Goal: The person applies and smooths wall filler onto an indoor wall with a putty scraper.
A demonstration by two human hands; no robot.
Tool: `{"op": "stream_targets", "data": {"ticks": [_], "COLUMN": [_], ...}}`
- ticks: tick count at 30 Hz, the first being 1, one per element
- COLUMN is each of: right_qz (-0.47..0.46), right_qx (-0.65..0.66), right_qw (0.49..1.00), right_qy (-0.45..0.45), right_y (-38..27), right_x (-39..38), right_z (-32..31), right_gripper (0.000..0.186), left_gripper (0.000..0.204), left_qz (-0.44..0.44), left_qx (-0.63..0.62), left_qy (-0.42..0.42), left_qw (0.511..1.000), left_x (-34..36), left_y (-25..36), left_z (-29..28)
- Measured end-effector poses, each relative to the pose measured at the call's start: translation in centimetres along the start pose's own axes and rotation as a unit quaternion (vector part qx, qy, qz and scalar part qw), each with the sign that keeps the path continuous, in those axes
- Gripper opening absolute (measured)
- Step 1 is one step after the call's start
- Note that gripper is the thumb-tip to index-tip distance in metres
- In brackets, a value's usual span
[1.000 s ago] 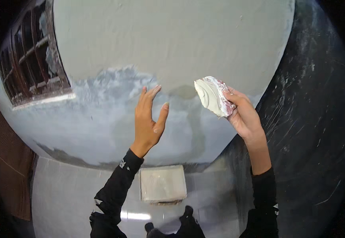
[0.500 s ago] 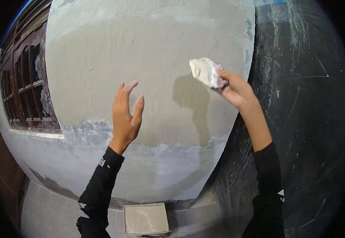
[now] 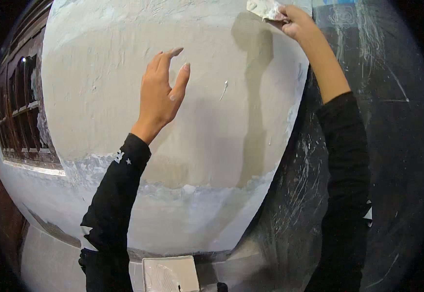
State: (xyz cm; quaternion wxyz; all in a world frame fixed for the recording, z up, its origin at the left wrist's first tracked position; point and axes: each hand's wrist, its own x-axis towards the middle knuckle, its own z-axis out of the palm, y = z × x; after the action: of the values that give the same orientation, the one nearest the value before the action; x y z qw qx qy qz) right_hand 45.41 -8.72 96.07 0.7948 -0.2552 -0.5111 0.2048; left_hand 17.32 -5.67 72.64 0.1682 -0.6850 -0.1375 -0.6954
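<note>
Cream-white paste (image 3: 258, 7) coats a flat, thin spreader (image 3: 273, 12) raised before the upper right of a pale grey, unevenly plastered wall (image 3: 100, 97), close to that wall's right edge. The right hand (image 3: 297, 23) has its grip clamped on the spreader's right end; whether the far edge touches the plaster cannot be told. A low blade angle and steady, even pressure would probably spread the paste thinly and limit drips. Lower down, a thin white streak of paste (image 3: 224, 90) marks the wall and seems worth smoothing over. The left hand (image 3: 162, 90) holds nothing, its fingers and thumb apart, left of the wall's middle; keeping it off the plaster seems wise. Just off the wall's bottom edge lies a pale rectangular tray (image 3: 168, 258), with grey floor (image 3: 46, 263) about it. Stopping short of the black, scuffed wall (image 3: 392, 146) beyond the right edge looks prudent.
</note>
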Motion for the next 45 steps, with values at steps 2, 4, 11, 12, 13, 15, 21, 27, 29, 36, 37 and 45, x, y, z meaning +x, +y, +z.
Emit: {"op": "stream_targets", "data": {"ticks": [2,4,11,12,13,15,21,27,29,36,37,45], "right_qz": [-0.065,-0.116,-0.491,-0.529,-0.563,-0.570,-0.637,-0.678,-0.658,-0.585,-0.588,-0.455], "right_qx": [-0.011,-0.051,-0.335,-0.368,-0.396,-0.393,-0.443,-0.416,-0.431,-0.507,-0.499,-0.508], "right_qw": [0.997,0.992,0.798,0.760,0.721,0.719,0.631,0.596,0.605,0.615,0.613,0.695], "right_qy": [-0.026,0.017,0.094,0.086,0.077,0.064,-0.018,-0.108,-0.124,-0.148,-0.173,-0.226], "right_y": [-0.7,-0.1,-0.4,-0.2,0.2,1.0,3.3,5.3,5.3,4.8,4.8,4.7], "right_x": [3.2,2.2,5.4,5.4,4.5,2.1,1.2,1.4,1.1,1.0,1.0,0.6], "right_z": [0.1,2.8,4.0,4.2,4.8,5.2,4.1,2.5,2.5,1.8,1.8,1.5], "right_gripper": [0.023,0.021,0.027,0.028,0.029,0.029,0.036,0.042,0.042,0.035,0.033,0.033], "left_gripper": [0.039,0.038,0.038,0.040,0.041,0.041,0.045,0.044,0.045,0.056,0.059,0.074], "left_qz": [0.018,0.036,0.075,0.071,0.067,0.080,0.090,0.098,0.112,0.106,0.103,0.080], "left_qx": [0.005,0.033,0.088,0.099,0.115,0.140,0.162,0.192,0.222,0.331,0.355,0.346], "left_qy": [0.018,0.022,0.064,0.052,0.038,0.045,0.035,0.060,0.066,-0.077,-0.090,-0.129], "left_qw": [1.000,0.999,0.991,0.991,0.990,0.986,0.982,0.975,0.966,0.934,0.925,0.926], "left_x": [1.4,2.4,6.5,6.8,7.1,7.6,10.7,14.9,16.3,18.8,18.9,19.6], "left_y": [-0.1,-1.2,-1.9,-2.0,-2.3,-3.0,-3.5,-6.0,-7.0,-10.2,-10.5,-9.5], "left_z": [1.2,1.6,4.5,4.9,4.8,4.7,5.1,6.1,6.1,8.3,8.6,8.5]}}
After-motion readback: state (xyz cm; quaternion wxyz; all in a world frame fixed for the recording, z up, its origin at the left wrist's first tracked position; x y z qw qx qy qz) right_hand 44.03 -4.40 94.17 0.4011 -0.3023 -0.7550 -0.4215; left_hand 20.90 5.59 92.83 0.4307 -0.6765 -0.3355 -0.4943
